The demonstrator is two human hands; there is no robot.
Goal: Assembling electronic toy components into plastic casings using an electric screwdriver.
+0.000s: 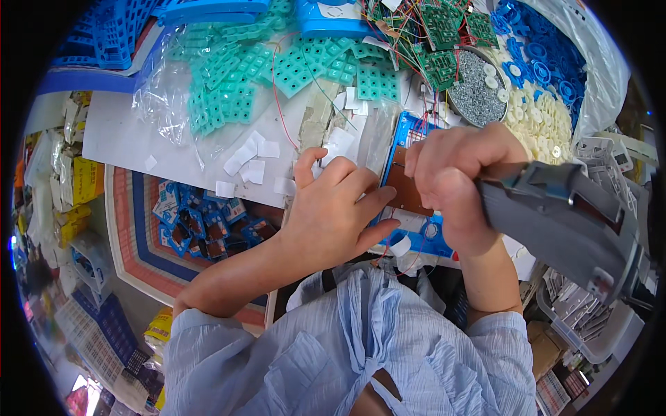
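Observation:
My right hand (465,180) is wrapped round the front of a grey power screwdriver (555,215), whose body runs back to the lower right. Its tip is hidden behind my fingers. Beneath that hand lies a blue plastic casing (433,243) with a brown board (409,182) in it and thin wires at its near end. At the casing's left edge is my left hand (333,211), palm down. Its thumb and forefinger reach the edge with a gap between them, and the other fingers are bent and apart. No held thing shows in it.
Teal keypad pieces (298,66) cover the back of the white table (125,128). White paper bits (253,152) lie nearer. A bowl of screws (479,87), green circuit boards (440,66) and cream plastic parts (538,121) stand back right. A striped basket (128,229) holds blue units (201,218).

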